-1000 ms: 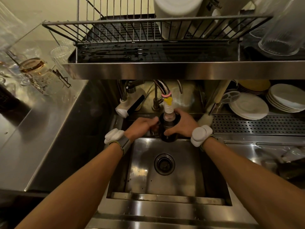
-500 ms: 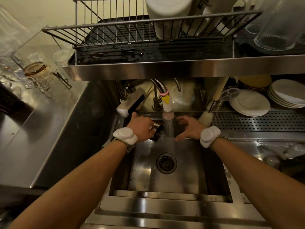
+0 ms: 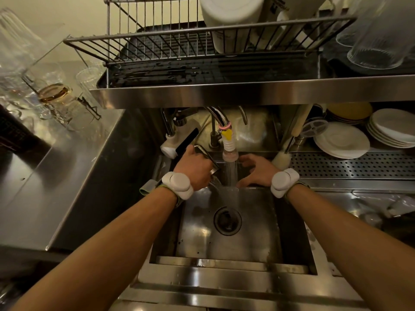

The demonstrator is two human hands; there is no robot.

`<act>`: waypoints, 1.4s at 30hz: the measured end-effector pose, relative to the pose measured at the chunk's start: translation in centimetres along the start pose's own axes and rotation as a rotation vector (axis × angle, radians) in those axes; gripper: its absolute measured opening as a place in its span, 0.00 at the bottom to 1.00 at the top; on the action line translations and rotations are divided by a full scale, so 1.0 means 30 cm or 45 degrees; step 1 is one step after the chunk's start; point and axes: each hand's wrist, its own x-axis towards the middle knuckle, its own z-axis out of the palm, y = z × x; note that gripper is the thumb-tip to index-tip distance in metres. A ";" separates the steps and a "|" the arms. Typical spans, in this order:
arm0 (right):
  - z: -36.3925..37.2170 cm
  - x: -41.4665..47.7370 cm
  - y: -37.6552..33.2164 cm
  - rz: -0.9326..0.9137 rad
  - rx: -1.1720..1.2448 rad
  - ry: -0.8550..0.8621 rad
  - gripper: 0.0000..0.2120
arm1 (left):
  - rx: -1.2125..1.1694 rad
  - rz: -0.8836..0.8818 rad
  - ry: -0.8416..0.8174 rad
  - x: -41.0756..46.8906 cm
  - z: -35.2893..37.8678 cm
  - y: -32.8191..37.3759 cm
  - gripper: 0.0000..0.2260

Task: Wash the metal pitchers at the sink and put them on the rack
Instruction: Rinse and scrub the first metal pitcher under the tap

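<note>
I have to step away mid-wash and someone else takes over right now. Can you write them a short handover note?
Left hand: grips a metal pitcher, tilted, just left of the water stream running from the faucet.
Right hand: open and holding nothing, fingers beside the stream over the sink.
Done: the rinse seems under way. No metal pitcher shows on the rack, which holds white containers.
Left: finish rinsing, then set the pitcher on the rack. No other pitchers are in view.
</note>
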 end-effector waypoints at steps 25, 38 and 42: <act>0.038 0.016 -0.110 -0.136 0.059 0.187 0.38 | -1.772 -0.839 0.001 0.013 0.119 -0.099 0.15; -0.027 -0.016 -0.163 -0.139 -0.008 0.162 0.40 | -1.704 -0.837 0.086 0.022 0.141 -0.111 0.19; -0.032 -0.012 -0.149 -0.119 -0.081 0.082 0.40 | -1.693 -0.836 0.066 0.017 0.146 -0.115 0.18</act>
